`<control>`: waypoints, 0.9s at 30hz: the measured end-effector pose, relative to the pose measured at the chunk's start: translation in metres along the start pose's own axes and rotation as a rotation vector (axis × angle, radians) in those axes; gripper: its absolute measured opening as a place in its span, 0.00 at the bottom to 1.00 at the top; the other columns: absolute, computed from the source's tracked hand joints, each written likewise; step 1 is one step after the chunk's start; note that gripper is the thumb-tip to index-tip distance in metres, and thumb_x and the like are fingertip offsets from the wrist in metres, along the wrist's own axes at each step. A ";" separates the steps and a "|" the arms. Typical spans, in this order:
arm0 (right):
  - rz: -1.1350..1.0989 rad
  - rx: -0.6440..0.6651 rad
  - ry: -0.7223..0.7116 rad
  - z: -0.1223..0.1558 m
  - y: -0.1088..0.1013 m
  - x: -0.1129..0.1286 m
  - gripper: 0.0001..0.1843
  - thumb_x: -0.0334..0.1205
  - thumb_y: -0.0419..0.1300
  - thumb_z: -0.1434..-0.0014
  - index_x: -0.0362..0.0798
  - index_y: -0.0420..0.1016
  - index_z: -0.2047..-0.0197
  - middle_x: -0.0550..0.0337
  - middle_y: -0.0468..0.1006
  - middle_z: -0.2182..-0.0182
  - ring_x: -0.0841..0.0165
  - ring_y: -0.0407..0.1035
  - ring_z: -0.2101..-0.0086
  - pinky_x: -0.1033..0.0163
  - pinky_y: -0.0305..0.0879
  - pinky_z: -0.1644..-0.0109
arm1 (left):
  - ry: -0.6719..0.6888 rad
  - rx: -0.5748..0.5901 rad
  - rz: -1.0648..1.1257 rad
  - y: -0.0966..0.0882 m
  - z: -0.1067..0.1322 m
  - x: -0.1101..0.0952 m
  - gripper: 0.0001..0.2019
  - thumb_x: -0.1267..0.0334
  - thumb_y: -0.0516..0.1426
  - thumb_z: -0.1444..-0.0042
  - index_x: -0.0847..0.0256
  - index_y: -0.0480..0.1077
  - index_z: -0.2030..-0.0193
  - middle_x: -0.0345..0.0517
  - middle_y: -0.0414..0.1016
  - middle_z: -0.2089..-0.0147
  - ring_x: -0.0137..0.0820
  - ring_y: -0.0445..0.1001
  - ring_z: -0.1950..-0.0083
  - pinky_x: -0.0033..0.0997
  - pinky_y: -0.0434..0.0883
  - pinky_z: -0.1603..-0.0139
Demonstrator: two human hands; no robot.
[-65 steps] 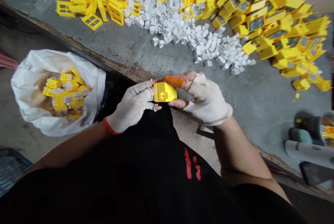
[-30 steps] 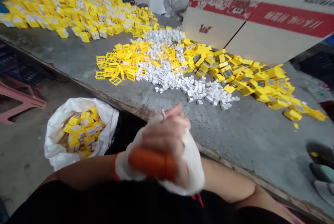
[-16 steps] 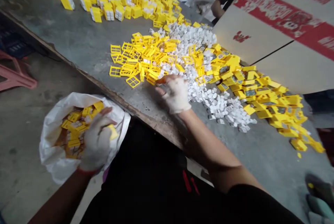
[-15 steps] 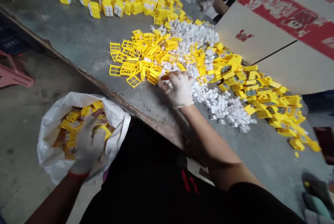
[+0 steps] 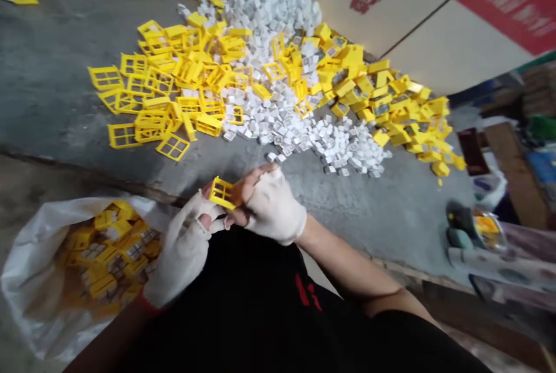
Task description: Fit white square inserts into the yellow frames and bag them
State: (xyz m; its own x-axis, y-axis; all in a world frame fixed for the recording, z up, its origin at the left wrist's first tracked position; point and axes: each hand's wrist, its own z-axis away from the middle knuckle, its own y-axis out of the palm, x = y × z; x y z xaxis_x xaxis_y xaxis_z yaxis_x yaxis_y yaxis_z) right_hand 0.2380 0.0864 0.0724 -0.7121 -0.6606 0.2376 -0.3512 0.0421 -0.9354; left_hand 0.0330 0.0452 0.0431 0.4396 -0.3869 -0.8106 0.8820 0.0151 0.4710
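A small yellow plastic lattice frame (image 5: pixel 221 193) with window-like panes is pinched between my two hands, just off the table edge. My left hand (image 5: pixel 185 245) and my right hand (image 5: pixel 269 205) both wear white fingerless knit gloves. An orange finger wrap (image 5: pixel 237 192) on my right hand presses against the frame. Nearest my hands on the grey table (image 5: pixel 56 83) lie small white cube pieces (image 5: pixel 278 101). Loose yellow frames (image 5: pixel 147 101) spread left of them, and yellow box-shaped housings (image 5: pixel 369 95) lie to their right.
A white sack (image 5: pixel 39 297) full of yellow-and-white assembled pieces sits at lower left, below the table edge. A large printed cardboard sheet (image 5: pixel 391 14) stands beyond the piles. Footwear and clutter (image 5: pixel 473 228) lie at right.
My left hand has left the sack and my right hand has left the piles. They now meet over my lap, holding a yellow frame. The view has swung and tilted.
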 end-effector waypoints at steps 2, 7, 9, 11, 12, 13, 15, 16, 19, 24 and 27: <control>0.012 -0.056 -0.119 0.018 0.004 0.011 0.07 0.41 0.62 0.24 0.51 0.82 0.53 0.57 0.85 0.59 0.61 0.71 0.58 0.50 0.57 0.48 | 0.033 -0.055 -0.051 0.002 0.001 0.008 0.28 0.47 0.75 0.40 0.52 0.85 0.35 0.53 0.85 0.31 0.54 0.81 0.29 0.43 0.85 0.38; -0.060 0.065 -0.037 0.031 -0.027 -0.059 0.20 0.60 0.61 0.21 0.56 0.84 0.40 0.52 0.86 0.46 0.54 0.74 0.46 0.47 0.65 0.41 | 0.091 -0.138 -0.077 0.017 0.012 0.019 0.26 0.45 0.78 0.45 0.54 0.89 0.44 0.50 0.90 0.51 0.48 0.88 0.44 0.38 0.87 0.48; 0.128 0.030 0.335 0.024 -0.046 -0.110 0.31 0.63 0.65 0.25 0.54 0.79 0.29 0.41 0.78 0.30 0.40 0.67 0.35 0.35 0.63 0.36 | 0.067 -0.153 -0.004 0.029 0.020 0.020 0.28 0.40 0.79 0.49 0.54 0.89 0.47 0.48 0.89 0.55 0.44 0.89 0.53 0.35 0.87 0.58; 0.198 0.137 0.502 0.019 -0.056 -0.151 0.38 0.61 0.70 0.29 0.54 0.75 0.23 0.37 0.70 0.22 0.33 0.63 0.31 0.31 0.63 0.35 | -0.005 -0.143 0.017 0.042 0.029 0.020 0.30 0.39 0.80 0.51 0.54 0.89 0.47 0.48 0.89 0.55 0.41 0.89 0.57 0.32 0.86 0.63; 0.206 0.193 0.518 0.020 -0.057 -0.164 0.40 0.60 0.71 0.30 0.55 0.73 0.21 0.37 0.68 0.21 0.31 0.62 0.30 0.30 0.63 0.35 | -0.047 -0.126 0.013 0.049 0.034 0.020 0.30 0.39 0.81 0.52 0.54 0.89 0.47 0.48 0.89 0.54 0.40 0.89 0.58 0.31 0.86 0.64; 0.201 0.240 0.493 0.025 -0.056 -0.172 0.41 0.59 0.71 0.30 0.56 0.72 0.20 0.38 0.68 0.21 0.31 0.63 0.30 0.30 0.63 0.35 | -0.089 -0.105 0.008 0.055 0.037 0.020 0.30 0.40 0.81 0.52 0.54 0.89 0.47 0.49 0.89 0.54 0.39 0.89 0.58 0.30 0.85 0.65; 0.189 0.275 0.396 0.047 -0.051 -0.177 0.38 0.59 0.69 0.28 0.59 0.73 0.20 0.40 0.69 0.21 0.32 0.62 0.30 0.30 0.63 0.35 | -0.171 -0.052 0.014 0.066 0.041 0.021 0.30 0.42 0.83 0.54 0.55 0.89 0.49 0.49 0.89 0.56 0.39 0.89 0.59 0.28 0.83 0.67; 0.184 0.272 0.351 0.064 -0.049 -0.177 0.36 0.60 0.68 0.27 0.60 0.74 0.21 0.42 0.69 0.21 0.32 0.62 0.30 0.29 0.62 0.35 | -0.205 -0.022 0.019 0.072 0.042 0.022 0.29 0.43 0.83 0.55 0.56 0.89 0.50 0.49 0.89 0.57 0.39 0.89 0.60 0.27 0.83 0.69; 0.138 0.242 0.299 0.124 -0.052 -0.175 0.34 0.61 0.68 0.27 0.62 0.77 0.23 0.45 0.71 0.22 0.32 0.60 0.28 0.27 0.62 0.35 | -0.263 0.054 0.015 0.088 0.039 0.025 0.28 0.49 0.85 0.56 0.56 0.89 0.50 0.49 0.90 0.56 0.39 0.89 0.59 0.27 0.84 0.68; 0.040 -0.035 0.467 0.210 -0.080 -0.166 0.25 0.54 0.69 0.27 0.57 0.86 0.32 0.47 0.81 0.29 0.42 0.70 0.31 0.32 0.65 0.29 | -0.310 0.091 -0.066 0.111 0.031 0.034 0.31 0.49 0.85 0.56 0.57 0.87 0.47 0.50 0.89 0.51 0.38 0.88 0.58 0.30 0.87 0.66; 0.059 -0.201 0.614 0.226 -0.090 -0.140 0.18 0.47 0.63 0.24 0.55 0.88 0.38 0.47 0.87 0.42 0.47 0.76 0.40 0.35 0.70 0.33 | -0.303 0.110 -0.050 0.120 0.030 0.039 0.30 0.48 0.84 0.53 0.59 0.87 0.47 0.49 0.87 0.55 0.37 0.86 0.61 0.30 0.85 0.69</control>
State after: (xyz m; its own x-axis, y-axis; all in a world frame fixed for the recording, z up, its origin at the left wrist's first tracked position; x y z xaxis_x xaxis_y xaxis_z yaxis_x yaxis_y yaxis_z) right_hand 0.5070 0.0056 0.0636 -0.9310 -0.1062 0.3493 -0.3649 0.2443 -0.8984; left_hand 0.1505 0.0042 0.0782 0.3111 -0.6421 -0.7007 0.8700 -0.1043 0.4819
